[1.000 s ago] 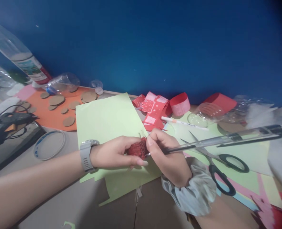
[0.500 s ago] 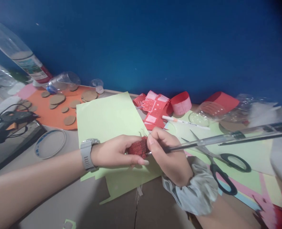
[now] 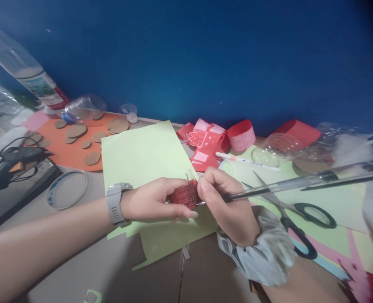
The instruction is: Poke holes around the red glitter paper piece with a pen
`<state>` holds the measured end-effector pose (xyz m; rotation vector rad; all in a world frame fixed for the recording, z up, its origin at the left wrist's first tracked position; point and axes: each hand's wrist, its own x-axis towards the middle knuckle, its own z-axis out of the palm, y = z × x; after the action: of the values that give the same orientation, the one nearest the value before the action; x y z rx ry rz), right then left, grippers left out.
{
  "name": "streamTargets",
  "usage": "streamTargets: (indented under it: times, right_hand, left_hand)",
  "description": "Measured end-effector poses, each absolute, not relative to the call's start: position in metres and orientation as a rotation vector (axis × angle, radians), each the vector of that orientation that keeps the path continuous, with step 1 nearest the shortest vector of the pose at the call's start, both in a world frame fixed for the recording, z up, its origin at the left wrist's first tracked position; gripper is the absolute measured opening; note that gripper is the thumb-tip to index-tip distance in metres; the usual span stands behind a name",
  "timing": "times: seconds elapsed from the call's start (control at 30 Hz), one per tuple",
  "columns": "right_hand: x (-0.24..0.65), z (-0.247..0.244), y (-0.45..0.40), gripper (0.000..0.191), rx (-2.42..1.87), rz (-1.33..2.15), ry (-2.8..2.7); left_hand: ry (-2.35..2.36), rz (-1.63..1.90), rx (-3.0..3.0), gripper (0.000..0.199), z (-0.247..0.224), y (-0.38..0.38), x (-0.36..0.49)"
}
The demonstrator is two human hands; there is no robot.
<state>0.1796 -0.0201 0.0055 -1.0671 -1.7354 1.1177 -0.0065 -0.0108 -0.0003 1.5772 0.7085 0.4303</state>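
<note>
left hand (image 3: 153, 200) holds red cloth (image 3: 181, 196), right hand (image 3: 232, 219) a pen (image 3: 296, 183)
its tip (image 3: 201, 203), at nine o'clock, could slip if pushed hard

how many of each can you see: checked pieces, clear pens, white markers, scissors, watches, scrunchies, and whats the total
Red-and-black checked piece, in the left hand: 1
Clear-barrelled pen, in the right hand: 1
White marker: 1
Scissors: 1 pair
Wristwatch: 1
Scrunchie: 1
Total: 6
</note>
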Motion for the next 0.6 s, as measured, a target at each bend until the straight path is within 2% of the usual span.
streamTargets:
  times: [0.6]
  right_hand:
    - [0.1784, 0.0073, -0.0192, 0.025, -1.089, 1.039, -1.848]
  left_hand:
    - [0.694, 0.438, 1.589, 0.026, -0.0014, -0.0104, -0.0067]
